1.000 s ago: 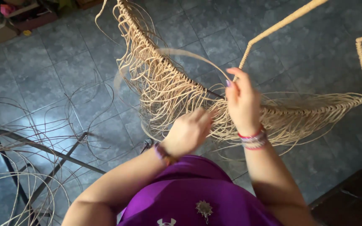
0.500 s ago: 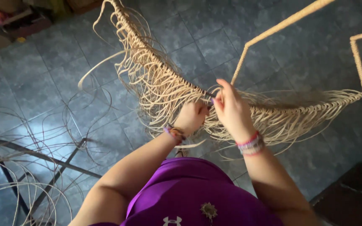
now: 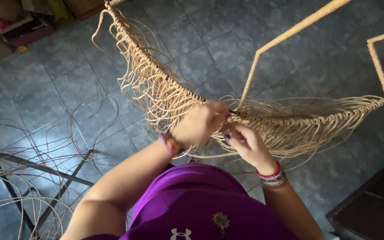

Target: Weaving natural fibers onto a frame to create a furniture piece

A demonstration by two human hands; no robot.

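Rattan strands (image 3: 156,95) hang in loose loops and tails from a curved woven rim (image 3: 263,120) that sweeps from the upper left down to the middle and on to the right, held up above a grey tiled floor (image 3: 58,75). Both hands meet at the lowest part of that rim. The left hand (image 3: 199,122) sits on top of the weave, its fingers curled shut into a loose fist around the strands there. The right hand (image 3: 245,144) is just below and touching the rim from underneath, its fingers pinched together on a strand; the fingertips show purple nails. The two hands are just beside each other, almost touching.

A wrapped upright rod (image 3: 290,40) rises from the rim right behind the hands and bends off toward the upper right; a second wrapped rod (image 3: 378,66) stands at the rim's right end. Each wrist wears bracelets. Loose thin canes (image 3: 27,178) sprawl over the floor at the lower left, tangled across a dark metal frame (image 3: 54,175). A dark box (image 3: 374,204) sits at the lower right, and boxes and clutter (image 3: 14,26) lie in the upper left corner.
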